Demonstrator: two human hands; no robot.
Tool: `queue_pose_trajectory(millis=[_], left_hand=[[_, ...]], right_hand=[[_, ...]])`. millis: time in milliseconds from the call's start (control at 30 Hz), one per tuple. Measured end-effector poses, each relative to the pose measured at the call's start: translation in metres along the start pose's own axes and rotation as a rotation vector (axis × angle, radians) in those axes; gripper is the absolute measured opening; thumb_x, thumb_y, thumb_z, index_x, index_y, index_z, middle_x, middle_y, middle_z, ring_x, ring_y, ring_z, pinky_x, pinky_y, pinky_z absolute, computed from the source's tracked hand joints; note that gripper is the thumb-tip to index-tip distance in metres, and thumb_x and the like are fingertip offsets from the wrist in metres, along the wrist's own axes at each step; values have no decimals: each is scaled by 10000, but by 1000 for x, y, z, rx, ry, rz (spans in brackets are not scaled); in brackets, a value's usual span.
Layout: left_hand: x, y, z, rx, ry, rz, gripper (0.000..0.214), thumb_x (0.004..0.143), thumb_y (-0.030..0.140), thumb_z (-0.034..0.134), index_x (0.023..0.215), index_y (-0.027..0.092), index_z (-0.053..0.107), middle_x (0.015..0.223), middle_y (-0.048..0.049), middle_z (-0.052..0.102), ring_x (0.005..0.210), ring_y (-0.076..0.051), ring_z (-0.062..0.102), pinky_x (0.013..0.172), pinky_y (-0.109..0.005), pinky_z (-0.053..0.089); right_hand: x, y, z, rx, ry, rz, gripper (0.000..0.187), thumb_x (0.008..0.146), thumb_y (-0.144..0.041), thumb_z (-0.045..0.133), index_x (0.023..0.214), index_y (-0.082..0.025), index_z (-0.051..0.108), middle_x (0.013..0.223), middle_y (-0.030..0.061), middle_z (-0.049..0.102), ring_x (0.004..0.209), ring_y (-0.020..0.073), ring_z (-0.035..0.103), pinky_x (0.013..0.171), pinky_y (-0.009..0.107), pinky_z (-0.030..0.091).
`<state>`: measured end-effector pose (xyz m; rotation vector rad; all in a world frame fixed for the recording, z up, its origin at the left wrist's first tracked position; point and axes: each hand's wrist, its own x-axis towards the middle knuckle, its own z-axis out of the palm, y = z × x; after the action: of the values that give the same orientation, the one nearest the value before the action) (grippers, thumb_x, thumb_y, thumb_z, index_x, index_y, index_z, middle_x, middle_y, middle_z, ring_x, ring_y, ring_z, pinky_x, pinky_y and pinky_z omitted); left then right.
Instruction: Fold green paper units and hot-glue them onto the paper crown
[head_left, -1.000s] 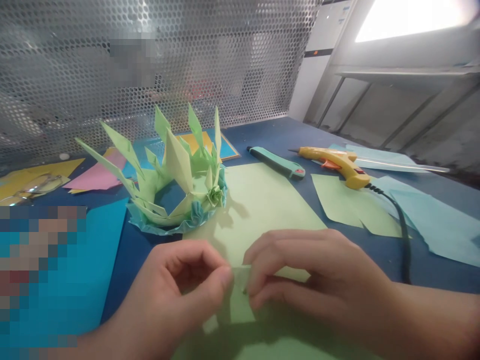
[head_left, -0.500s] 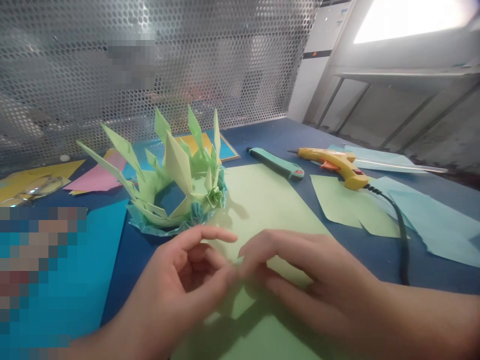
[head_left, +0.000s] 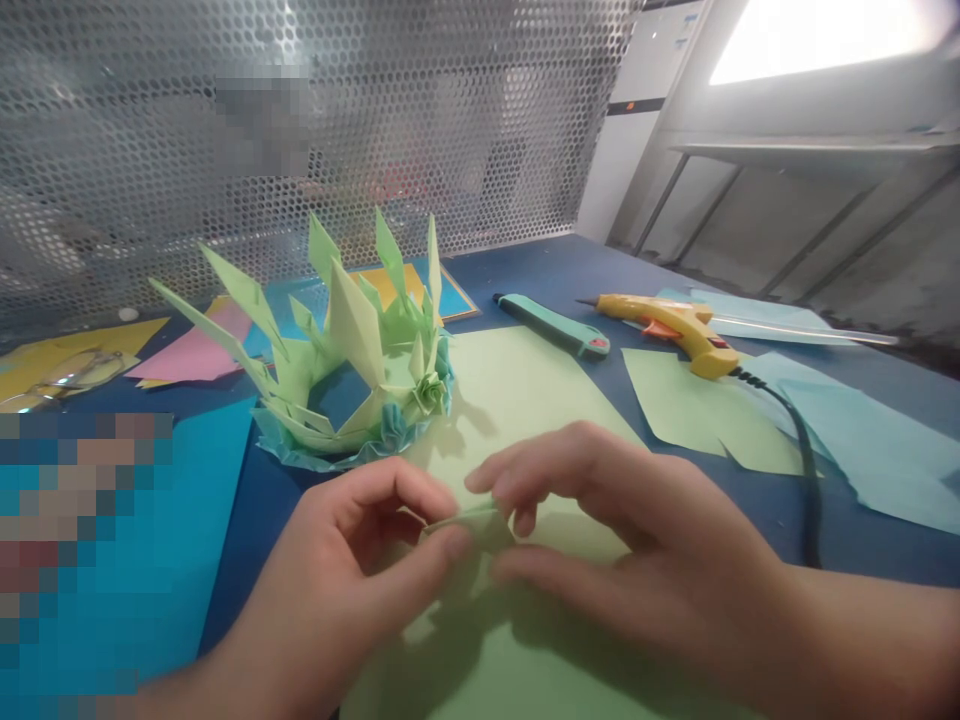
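A small folded piece of light green paper [head_left: 484, 527] is pinched between the thumb and forefinger of my left hand [head_left: 367, 550]. At its right end, the fingers of my right hand [head_left: 637, 530] are spread, with thumb and fingertips apart around the paper; whether a fingertip touches it I cannot tell. Both hands are above a large light green sheet [head_left: 525, 390]. Just beyond my left hand stands a green paper crown [head_left: 356, 330] with pointed leaf shapes, a small paper rose [head_left: 429, 392] and a ruffled blue-green base.
A teal utility knife [head_left: 555, 325] lies behind the sheet. To the right are a yellow glue gun [head_left: 667, 325] with a black cord [head_left: 806, 480], a green paper piece [head_left: 697, 410] and light blue papers [head_left: 885, 430]. Blue card [head_left: 202, 510], pink paper [head_left: 199, 345] and glasses [head_left: 79, 372] lie left.
My right hand's fingers have spread and lifted slightly from the meeting point of both hands. The folded green paper now shows more clearly in my left hand's pinch.
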<state>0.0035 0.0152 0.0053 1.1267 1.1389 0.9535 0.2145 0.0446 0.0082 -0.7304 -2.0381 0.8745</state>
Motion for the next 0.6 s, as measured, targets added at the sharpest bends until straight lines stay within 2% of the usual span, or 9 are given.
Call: queue_pose_trajectory(millis=[100,167,200,267,367,467,533,600], left_hand=[[-1,1,3,-63,79,-11,199,736,191,878,711,245,688,672,89,677,623,-54,621,583,-66,480],[-2,1,4,-71,128,21,184,764,188,853,820,287,710,722,98,667,682,-62,631,634,-71,500],[-1,1,4,-61,124,29,179,799,204,827,898,314,725,765,93,674,731,-74,648,674,-86,518],[0,1,3,-26,38,10,199,835,214,797,989,331,750,821,74,701,795,-97,670,713,-113,537],[4,3,2,-39,-30,-46,156,748,138,846,820,251,767,753,60,722,724,-96,653,649,-104,515],[5,5,3,-131,48,-83,212,645,80,868,666,203,696,630,69,692,615,-80,596,566,-96,483],[4,5,2,-168,60,-84,231,635,73,863,651,200,671,605,73,684,580,-74,581,541,-96,476],[4,4,2,-161,56,-63,211,657,75,853,714,220,709,625,74,705,590,-79,613,555,-104,498]], right_hand=[[0,3,3,-7,-33,-5,219,864,-164,768,1011,-222,617,933,-17,712,795,103,684,737,178,569],[0,3,2,-23,-70,-40,169,874,-75,705,953,-208,637,941,-11,690,806,85,681,758,155,557],[1,2,1,-32,-87,-71,164,881,-36,667,918,-194,652,963,-2,683,826,73,683,784,135,547],[2,0,-2,-60,-121,-132,188,900,0,612,883,-170,692,1037,25,669,907,60,687,855,103,517],[3,-2,-4,-87,-141,-188,265,919,20,532,947,-146,736,1129,68,631,953,70,672,879,116,520],[1,-1,-3,-117,-148,-203,354,867,63,497,1019,-153,732,1222,88,561,1003,100,635,924,179,536],[-1,0,-1,-136,-171,-183,347,861,54,541,1051,-179,714,1283,81,505,1054,109,605,986,200,515],[-3,1,0,-142,-208,-155,296,881,24,598,1056,-194,694,1317,70,471,1090,108,590,1009,192,497]])
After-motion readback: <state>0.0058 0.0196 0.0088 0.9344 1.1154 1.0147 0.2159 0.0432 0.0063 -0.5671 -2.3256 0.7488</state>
